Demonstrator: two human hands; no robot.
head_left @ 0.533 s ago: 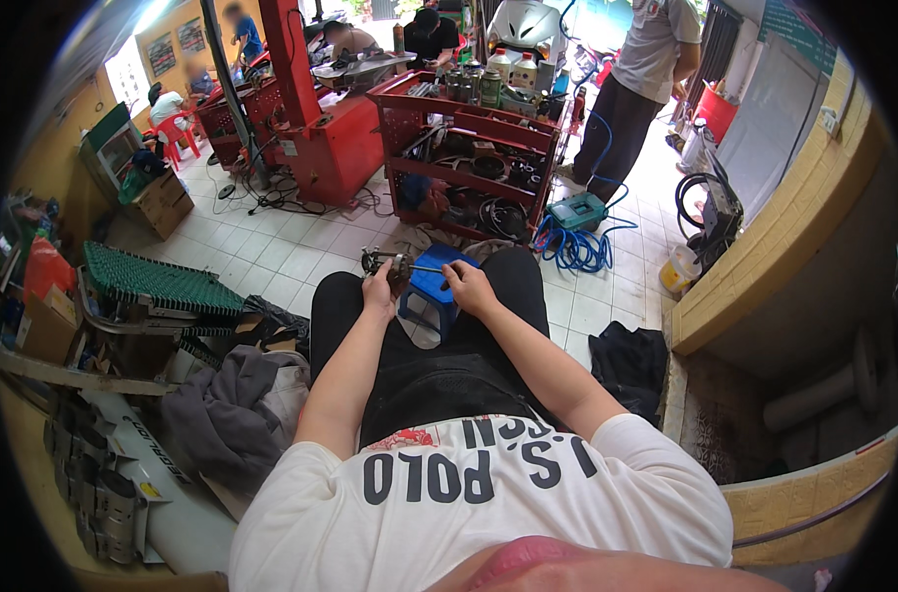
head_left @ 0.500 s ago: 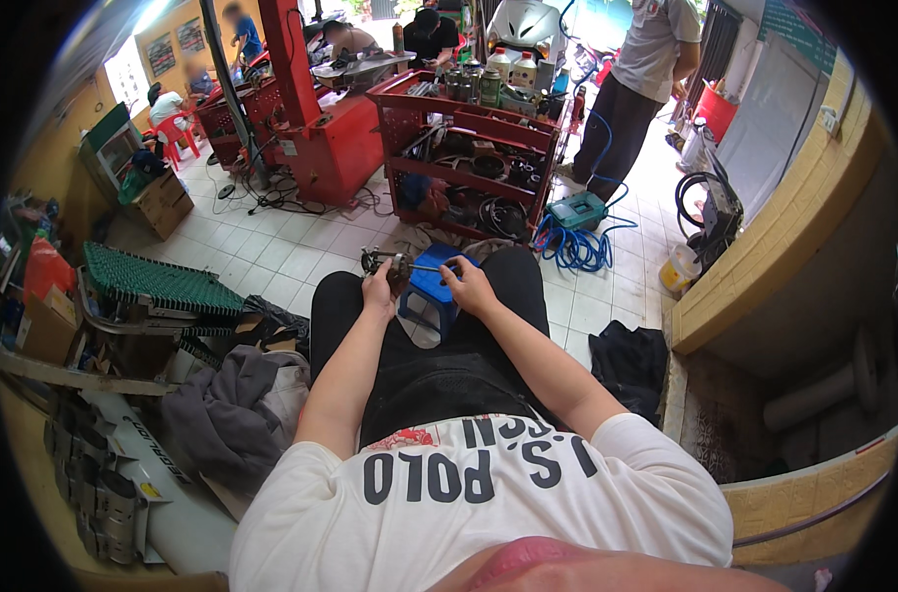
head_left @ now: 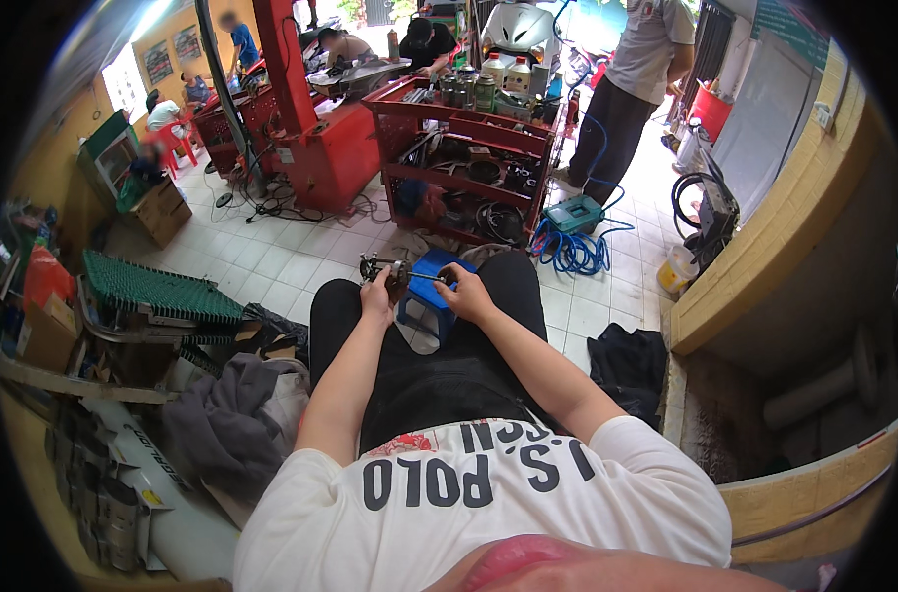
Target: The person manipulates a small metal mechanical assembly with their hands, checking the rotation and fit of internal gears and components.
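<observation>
Above my lap, my left hand (head_left: 376,296) is closed around a dark, round metal machine part (head_left: 399,275) with a small bracket-like piece on its left side. A thin straight metal rod (head_left: 425,276) runs from this part towards the right. My right hand (head_left: 465,294) pinches the rod's far right end between thumb and fingers. Whether the rod belongs to the part or is a separate tool, I cannot tell. Just beyond and below my hands stands a blue plastic stool (head_left: 431,264), between my knees.
Ahead is a red tool cart (head_left: 469,178) loaded with bottles, cans and parts. A teal case (head_left: 573,214) and coiled blue hose (head_left: 570,252) lie right of it. A standing person (head_left: 622,109) is beyond. Green-webbed folding furniture (head_left: 158,286) and grey cloth (head_left: 234,414) are at left.
Both hands stay on the part and rod, with only a slight shift in the rod's angle and my right fingers. The whole view has moved a little.
</observation>
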